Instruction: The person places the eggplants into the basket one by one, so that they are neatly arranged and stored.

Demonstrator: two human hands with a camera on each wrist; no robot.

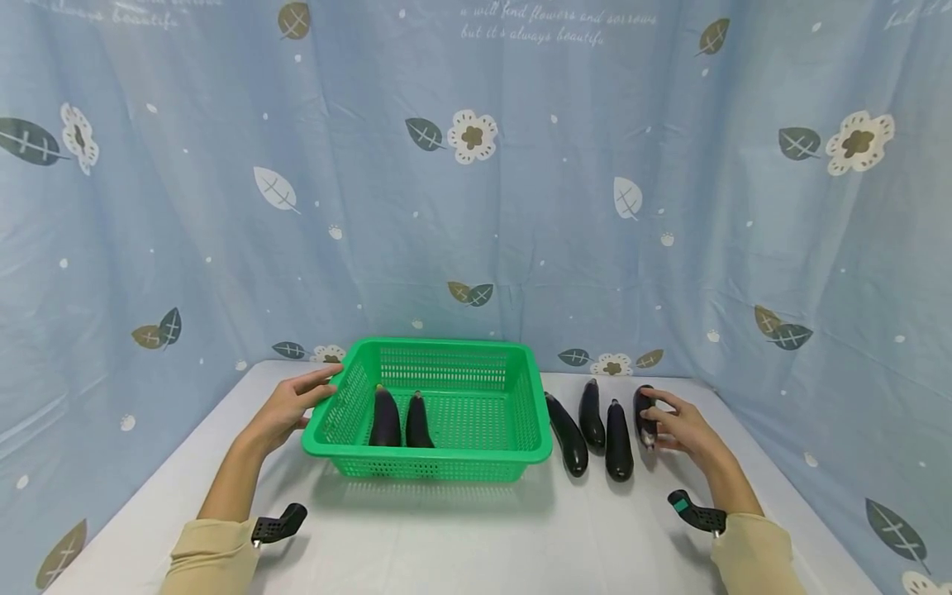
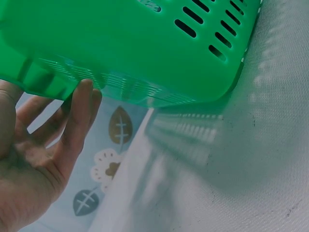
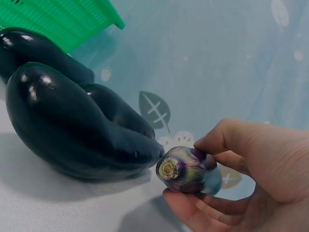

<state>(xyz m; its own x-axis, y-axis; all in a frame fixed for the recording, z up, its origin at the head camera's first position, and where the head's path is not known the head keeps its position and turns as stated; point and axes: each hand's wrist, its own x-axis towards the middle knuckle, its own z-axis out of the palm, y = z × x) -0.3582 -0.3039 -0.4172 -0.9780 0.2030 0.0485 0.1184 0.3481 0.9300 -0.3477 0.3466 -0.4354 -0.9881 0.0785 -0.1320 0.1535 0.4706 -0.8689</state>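
My left hand is at the left side of the green plastic basket, its fairly straight fingers touching the rim. In the left wrist view, those fingers reach up to the rim from outside. Between thumb and fingers, my right hand grips a dark eggplant, its pale-and-purple end facing the wrist camera. Left of that hand lie three more eggplants: one beside the basket, a second and a third. Inside the basket are two eggplants, one left and one right.
A white cloth covers the table. Behind and on both sides hangs a blue curtain printed with leaves and flowers. Black wrist mounts stick out inward from both sleeves.
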